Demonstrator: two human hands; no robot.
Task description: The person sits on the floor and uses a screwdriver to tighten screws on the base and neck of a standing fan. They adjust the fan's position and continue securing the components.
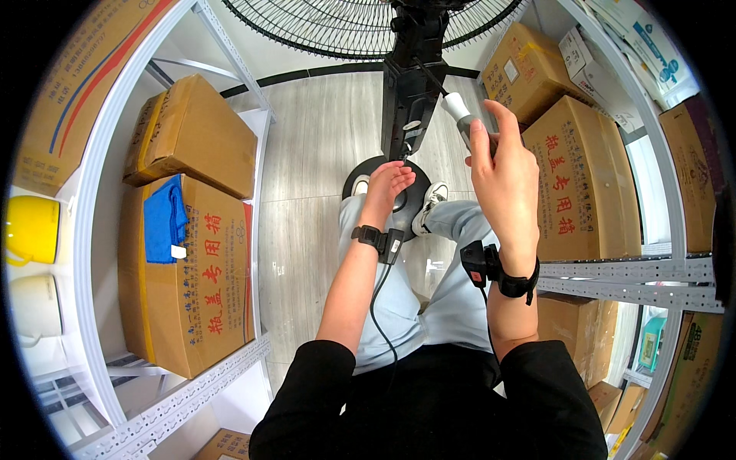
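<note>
Head view. Person seated on wood-look floor btwn two metal shelf racks, facing a black pedestal fan: grille at 12 o'clock, column running down to round base near frame centre. Right hand, at 1–2 o'clock from centre, is clenched round a slim tool w/ white tip; tip points up-left toward the column, appears just beside it, contact not resolvable. Left hand is released, fingers extended, resting on or just above the base at foot of column; cannot tell if touching. Both wrists carry black strapped sensor units w/ cable. Handling (judgement): tool looks light, rigid, smooth plastic barrel; slips easily, so full-fist grip at mid-barrel as shown suits it. Fan likely top-heavy, base heavy and stiff; grille wires thin, bend-prone; steady it at column or base rim, not the grille. Surroundings: cardboard boxes on left rack at 9–10 o'clock, blue cloth on the lower box, yellow mug at far 9 o'clock; more boxes on right rack at 2–3 o'clock.
</note>
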